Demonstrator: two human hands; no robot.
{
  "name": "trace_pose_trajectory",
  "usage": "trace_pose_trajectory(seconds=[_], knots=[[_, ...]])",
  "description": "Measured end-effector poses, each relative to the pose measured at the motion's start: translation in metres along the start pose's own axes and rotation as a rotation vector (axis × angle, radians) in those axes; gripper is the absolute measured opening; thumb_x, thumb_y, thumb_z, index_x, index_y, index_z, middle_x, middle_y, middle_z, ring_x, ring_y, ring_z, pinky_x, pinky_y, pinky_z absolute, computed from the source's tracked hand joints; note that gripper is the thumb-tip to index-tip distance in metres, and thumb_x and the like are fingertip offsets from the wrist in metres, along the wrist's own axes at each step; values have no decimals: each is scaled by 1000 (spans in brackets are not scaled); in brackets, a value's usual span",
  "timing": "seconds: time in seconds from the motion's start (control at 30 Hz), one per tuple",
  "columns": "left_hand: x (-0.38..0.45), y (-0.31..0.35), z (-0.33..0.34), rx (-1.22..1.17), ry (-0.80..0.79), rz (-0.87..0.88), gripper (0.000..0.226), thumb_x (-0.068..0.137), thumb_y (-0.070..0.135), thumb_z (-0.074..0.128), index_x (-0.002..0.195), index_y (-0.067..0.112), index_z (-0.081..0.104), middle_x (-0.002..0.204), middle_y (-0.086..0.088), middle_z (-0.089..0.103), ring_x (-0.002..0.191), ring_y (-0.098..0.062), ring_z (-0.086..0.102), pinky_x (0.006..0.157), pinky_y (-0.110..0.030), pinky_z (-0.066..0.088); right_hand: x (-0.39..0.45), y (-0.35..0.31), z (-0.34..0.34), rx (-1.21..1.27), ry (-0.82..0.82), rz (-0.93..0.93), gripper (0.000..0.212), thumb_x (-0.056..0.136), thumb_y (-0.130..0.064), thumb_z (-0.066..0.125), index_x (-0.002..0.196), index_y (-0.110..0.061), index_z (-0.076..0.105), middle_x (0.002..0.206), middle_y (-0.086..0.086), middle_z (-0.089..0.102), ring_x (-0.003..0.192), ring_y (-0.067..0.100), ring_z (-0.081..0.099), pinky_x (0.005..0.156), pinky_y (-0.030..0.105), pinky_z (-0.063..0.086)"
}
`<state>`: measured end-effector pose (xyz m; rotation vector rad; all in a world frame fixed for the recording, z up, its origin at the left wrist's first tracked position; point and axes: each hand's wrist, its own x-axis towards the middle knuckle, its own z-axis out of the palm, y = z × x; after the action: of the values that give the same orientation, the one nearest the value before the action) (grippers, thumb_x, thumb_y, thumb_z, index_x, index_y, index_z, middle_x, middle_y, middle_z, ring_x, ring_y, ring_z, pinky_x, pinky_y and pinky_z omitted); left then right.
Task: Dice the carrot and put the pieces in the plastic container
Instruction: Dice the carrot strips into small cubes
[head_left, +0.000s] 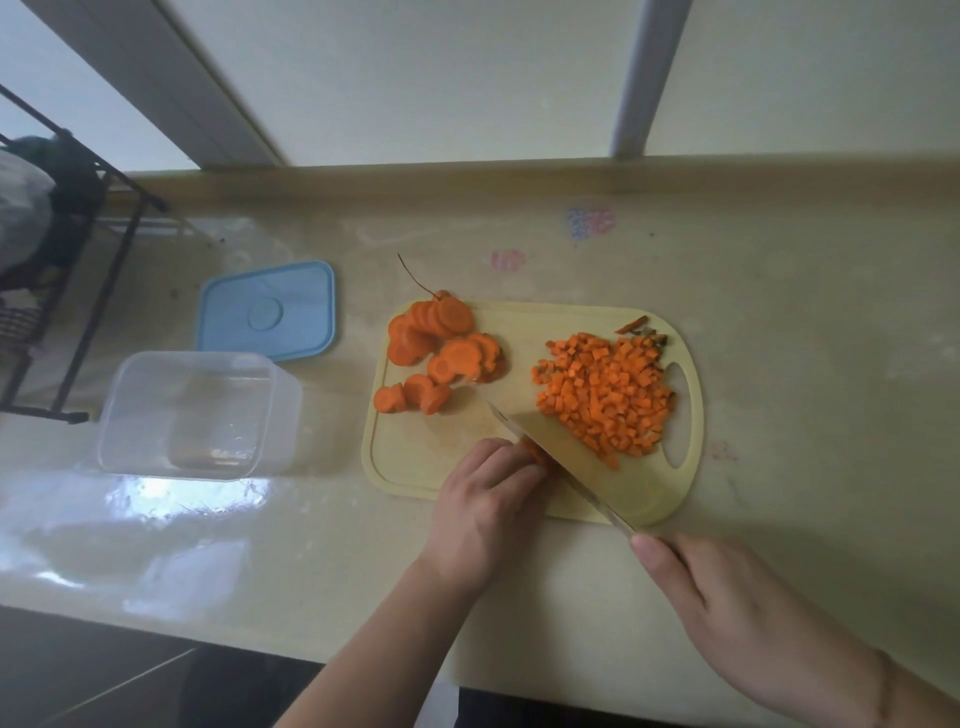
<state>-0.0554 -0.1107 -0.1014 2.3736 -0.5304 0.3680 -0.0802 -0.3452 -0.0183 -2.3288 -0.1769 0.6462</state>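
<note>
A yellow cutting board (415, 462) lies on the counter. Round carrot slices (441, 348) are piled on its left half, and a heap of diced carrot (605, 395) covers its right half. My left hand (488, 504) holds down a small stack of carrot slices (537, 453) at the board's near edge, fingers curled over them. My right hand (737, 618) grips the handle of a knife (561, 452), whose blade stands against that stack. The clear plastic container (130, 410) stands empty to the left of the board.
The container's blue lid (270, 312) lies behind it. A black wire rack (67, 249) stands at the far left. Carrot end scraps (636, 326) lie at the board's far right corner. A carrot tip with its thin root (415, 275) lies behind the slices.
</note>
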Motion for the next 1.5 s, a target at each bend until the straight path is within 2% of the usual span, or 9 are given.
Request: trace_pose_trajectory(seconds=[0.23, 0.43, 0.57, 0.73, 0.9, 1.13, 1.27, 1.4, 1.5], knots=[[0, -4, -1, 4, -21, 32, 13, 88, 7, 79, 101, 8, 78, 101, -3, 71, 85, -28, 64, 75, -37, 54, 31, -11, 14, -30, -11, -24, 64, 89, -68, 15, 64, -18, 47, 57, 3, 54, 56, 15, 54, 61, 42, 43], [-3, 0, 0, 39, 0, 17, 11, 87, 8, 81, 97, 7, 77, 95, -5, 68, 86, -27, 63, 76, -36, 54, 33, 4, -6, 54, 22, 37, 76, 89, -72, 16, 63, -7, 47, 51, 5, 48, 54, 15, 52, 57, 30, 38], [-9, 3, -2, 6, 13, -8, 10, 89, 8, 79, 98, 4, 76, 102, -8, 69, 94, -30, 65, 82, -37, 55, 24, -2, -5, 46, 10, 27, 65, 89, -65, 24, 60, -10, 43, 54, 8, 52, 51, 14, 51, 55, 28, 36], [-14, 4, -1, -2, -13, -4, 8, 92, 7, 74, 99, 3, 75, 107, -8, 69, 94, -31, 63, 82, -39, 53, 8, 0, 3, 33, 0, -33, 61, 85, -75, 21, 71, -20, 45, 58, 3, 50, 49, 9, 45, 54, 26, 34], [-6, 7, -1, 4, 13, -17, 28, 104, 20, 56, 94, 3, 76, 104, -8, 71, 92, -30, 63, 82, -36, 54, 4, 1, 3, 23, 4, -50, 57, 88, -73, 20, 76, -24, 46, 69, 6, 58, 56, 13, 53, 59, 30, 38], [-9, 3, 4, 24, 53, -13, 13, 96, 12, 68, 94, 2, 77, 101, -8, 72, 96, -27, 64, 89, -34, 54, 20, -7, 20, -40, 2, -37, 69, 88, -74, 12, 67, -20, 49, 59, 3, 56, 59, 13, 56, 62, 40, 44], [-10, 1, 1, 33, 38, 11, 8, 91, 10, 74, 94, 4, 77, 98, -8, 71, 96, -24, 62, 93, -30, 53, 32, -3, 6, 44, 7, -4, 67, 88, -72, 19, 58, -17, 42, 54, -6, 53, 50, 9, 48, 53, 25, 35], [-9, 2, 0, 31, 38, 1, 7, 88, 8, 78, 93, 4, 77, 96, -8, 70, 95, -23, 60, 95, -29, 51, 30, 1, 0, 52, 8, 30, 70, 82, -75, 19, 58, -14, 41, 52, -5, 49, 48, 9, 46, 51, 22, 33], [-13, 2, -1, 29, 44, -7, 7, 89, 8, 76, 94, 3, 76, 100, -8, 71, 96, -25, 63, 90, -34, 54, 24, -9, 3, 64, -7, -9, 66, 89, -70, 23, 59, -14, 41, 52, -6, 48, 48, 9, 45, 51, 22, 31]])
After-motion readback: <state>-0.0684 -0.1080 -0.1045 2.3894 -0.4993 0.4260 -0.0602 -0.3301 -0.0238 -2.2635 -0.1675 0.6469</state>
